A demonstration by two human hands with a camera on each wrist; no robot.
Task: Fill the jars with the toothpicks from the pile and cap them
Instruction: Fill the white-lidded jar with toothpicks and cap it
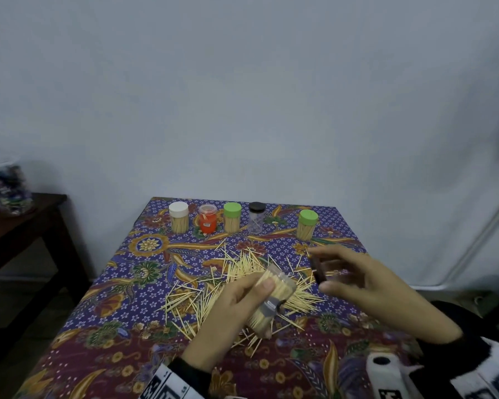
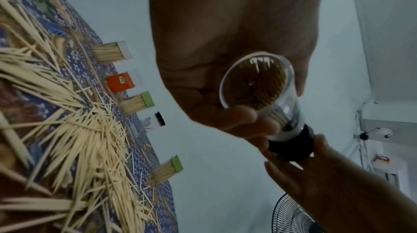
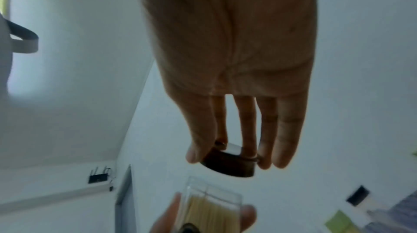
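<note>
My left hand (image 1: 236, 309) grips a clear jar (image 1: 274, 295) packed with toothpicks, tilted with its mouth toward the upper right. My right hand (image 1: 346, 272) pinches a black cap (image 1: 317, 270) just off that mouth. The right wrist view shows the cap (image 3: 228, 164) between thumb and fingers, a small gap from the jar (image 3: 212, 201). From the left wrist view I look at the jar's base (image 2: 257, 85), with the cap (image 2: 291, 147) at its far end. The loose toothpick pile (image 1: 242, 272) lies on the tablecloth below both hands.
Along the table's back edge stand capped jars: white-capped (image 1: 178, 217), orange (image 1: 207, 218), green-capped (image 1: 232, 217), black-capped clear (image 1: 256, 217), and another green-capped (image 1: 308, 224). The patterned cloth (image 1: 121, 298) covers the table. A dark side table (image 1: 20, 226) stands at left.
</note>
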